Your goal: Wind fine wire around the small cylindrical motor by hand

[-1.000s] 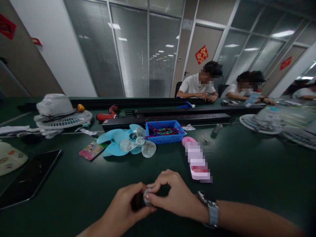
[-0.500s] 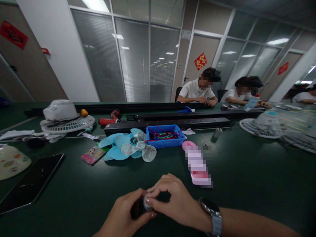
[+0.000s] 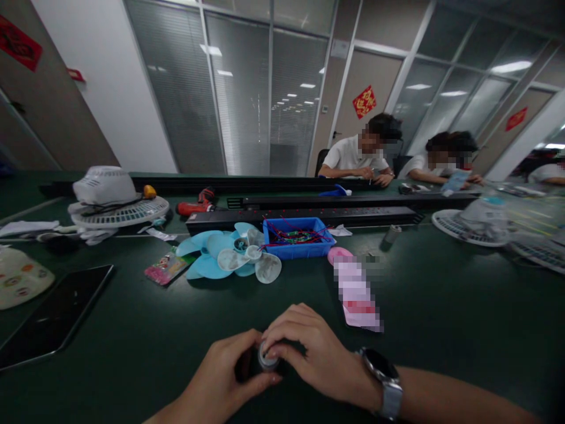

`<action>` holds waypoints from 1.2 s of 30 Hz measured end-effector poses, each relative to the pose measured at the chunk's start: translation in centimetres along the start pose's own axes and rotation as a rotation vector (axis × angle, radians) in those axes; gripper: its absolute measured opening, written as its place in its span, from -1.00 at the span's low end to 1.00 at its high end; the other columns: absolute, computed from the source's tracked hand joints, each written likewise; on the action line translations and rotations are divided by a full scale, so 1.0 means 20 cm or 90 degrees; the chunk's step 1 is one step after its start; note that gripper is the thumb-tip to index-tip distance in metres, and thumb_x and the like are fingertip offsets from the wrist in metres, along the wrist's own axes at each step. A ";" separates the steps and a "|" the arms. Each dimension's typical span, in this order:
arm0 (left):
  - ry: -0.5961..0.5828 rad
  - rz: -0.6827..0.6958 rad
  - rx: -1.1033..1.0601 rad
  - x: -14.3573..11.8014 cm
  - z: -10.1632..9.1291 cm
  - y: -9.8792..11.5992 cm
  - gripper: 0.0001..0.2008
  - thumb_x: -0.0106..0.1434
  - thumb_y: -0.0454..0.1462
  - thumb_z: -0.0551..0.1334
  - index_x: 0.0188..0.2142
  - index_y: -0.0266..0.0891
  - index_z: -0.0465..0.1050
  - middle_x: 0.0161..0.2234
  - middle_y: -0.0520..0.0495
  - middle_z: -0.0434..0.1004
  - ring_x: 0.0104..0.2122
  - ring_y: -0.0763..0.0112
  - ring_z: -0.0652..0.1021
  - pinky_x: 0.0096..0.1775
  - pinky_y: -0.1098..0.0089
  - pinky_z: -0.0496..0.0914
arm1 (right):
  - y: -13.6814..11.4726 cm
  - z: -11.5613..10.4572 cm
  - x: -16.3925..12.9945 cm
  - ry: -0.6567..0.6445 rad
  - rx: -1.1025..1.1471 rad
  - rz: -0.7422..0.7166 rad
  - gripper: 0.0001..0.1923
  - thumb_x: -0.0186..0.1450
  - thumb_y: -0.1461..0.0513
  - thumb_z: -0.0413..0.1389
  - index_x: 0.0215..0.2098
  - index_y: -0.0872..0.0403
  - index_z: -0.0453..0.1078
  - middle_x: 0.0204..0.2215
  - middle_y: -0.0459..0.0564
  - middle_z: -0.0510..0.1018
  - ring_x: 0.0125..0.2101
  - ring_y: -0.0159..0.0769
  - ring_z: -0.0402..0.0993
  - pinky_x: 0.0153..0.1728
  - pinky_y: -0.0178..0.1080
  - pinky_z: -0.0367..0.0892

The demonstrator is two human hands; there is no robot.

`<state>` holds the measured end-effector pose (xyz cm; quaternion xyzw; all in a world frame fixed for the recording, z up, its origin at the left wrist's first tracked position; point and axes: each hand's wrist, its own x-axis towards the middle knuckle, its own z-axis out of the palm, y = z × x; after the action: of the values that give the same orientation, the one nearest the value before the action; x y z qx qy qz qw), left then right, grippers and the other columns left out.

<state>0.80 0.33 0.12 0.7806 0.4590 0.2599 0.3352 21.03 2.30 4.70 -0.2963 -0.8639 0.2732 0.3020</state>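
Low over the dark green table (image 3: 441, 306), both hands meet on one small part. My left hand (image 3: 220, 380) grips a small dark cylindrical part (image 3: 251, 365) from the left. My right hand (image 3: 309, 353), with a watch on its wrist, pinches the silver round end of that part with thumb and fingers. Most of the part is hidden by the fingers.
Behind the hands lie light blue fan blades (image 3: 220, 256), a blue bin of wires (image 3: 296, 238), a pink item (image 3: 355, 291), a black tablet (image 3: 53, 318) at left, and white fan grilles (image 3: 117, 209). A black rail (image 3: 304, 216) crosses the table; other people sit beyond it.
My right hand's fingers have shifted around the silver end of the part. The view has moved slightly; the hands stay in the same spot.
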 end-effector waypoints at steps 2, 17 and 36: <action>0.000 0.004 0.007 0.00 0.00 0.00 -0.80 0.20 -0.16 0.38 -0.35 -0.22 0.45 -0.49 0.10 0.42 -0.52 0.44 0.41 -0.47 0.51 0.24 | 0.00 -0.01 0.00 0.004 0.003 -0.015 -0.91 0.35 0.34 0.19 -0.21 0.05 0.50 -0.23 -0.15 0.63 -0.18 -0.37 0.50 -0.09 -0.26 0.24; -0.013 0.008 0.046 0.00 0.00 -0.01 -0.72 0.21 -0.12 0.35 -0.12 -0.13 0.50 -0.35 0.01 0.60 -0.45 0.36 0.54 -0.42 0.49 0.37 | 0.26 -0.05 -0.10 0.051 -0.297 0.065 -0.90 0.36 0.30 0.17 -0.17 0.00 0.50 -0.19 -0.05 0.59 -0.12 -0.18 0.43 -0.07 -0.08 0.24; 0.013 0.026 0.032 -0.01 0.01 -0.02 -0.80 0.22 -0.14 0.35 -0.32 -0.21 0.45 -0.48 0.07 0.45 -0.52 0.43 0.45 -0.48 0.51 0.28 | -0.01 0.01 -0.03 0.059 -0.061 -0.055 -0.90 0.41 0.24 0.11 -0.13 0.03 0.46 -0.21 -0.10 0.64 -0.20 -0.33 0.54 -0.12 -0.26 0.32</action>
<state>0.64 0.21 -0.33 0.7955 0.4525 0.2630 0.3054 21.14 1.74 4.56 -0.2851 -0.8730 0.2046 0.3387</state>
